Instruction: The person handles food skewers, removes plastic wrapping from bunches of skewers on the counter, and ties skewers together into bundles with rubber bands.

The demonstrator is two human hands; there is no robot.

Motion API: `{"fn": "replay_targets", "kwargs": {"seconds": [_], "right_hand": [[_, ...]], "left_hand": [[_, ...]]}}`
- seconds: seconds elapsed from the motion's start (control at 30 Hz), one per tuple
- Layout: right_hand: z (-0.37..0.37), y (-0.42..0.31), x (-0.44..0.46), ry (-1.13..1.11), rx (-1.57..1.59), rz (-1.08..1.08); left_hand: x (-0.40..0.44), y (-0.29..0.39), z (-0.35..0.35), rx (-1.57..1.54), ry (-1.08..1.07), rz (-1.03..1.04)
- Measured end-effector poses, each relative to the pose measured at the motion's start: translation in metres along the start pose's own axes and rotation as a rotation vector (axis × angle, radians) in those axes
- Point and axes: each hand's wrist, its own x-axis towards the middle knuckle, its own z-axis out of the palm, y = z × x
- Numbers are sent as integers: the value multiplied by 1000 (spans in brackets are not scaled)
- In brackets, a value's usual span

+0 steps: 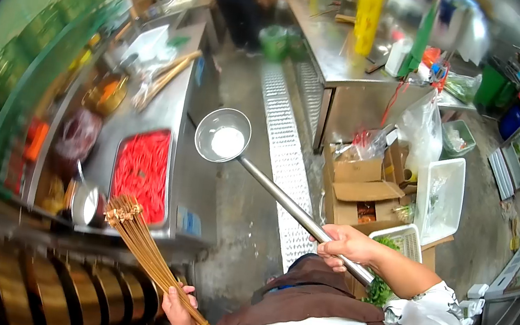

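Sticks (pixel 145 244) in a long bundle slant up beside the bench (pixel 99 163), knobbly ends by the tray (pixel 167 199) of red strips (pixel 141 169); touching or not, I can't tell. The blue label (pixel 189 220) on the bench's side is too small to read. The left hand (pixel 179 309) wraps the bundle's lower end; a firm hold should stop it fanning. The ladle (pixel 282 197) is gripped in the right hand (pixel 342 248), best kept clear of the bench.
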Motion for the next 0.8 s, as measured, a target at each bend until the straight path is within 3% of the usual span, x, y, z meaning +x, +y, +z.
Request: {"fn": "replay_targets", "kwargs": {"seconds": [0.33,0.5,0.8], "right_hand": [[-106,-167,124,122,61,-105],[-150,-271,187,177,3,-37],[-212,-435,344,226,-25,-75]], "left_hand": [[213,42,175,-17,-8,-97],[299,70,256,-65,-12,-195],[487,111,373,-34,40,-191]]}}
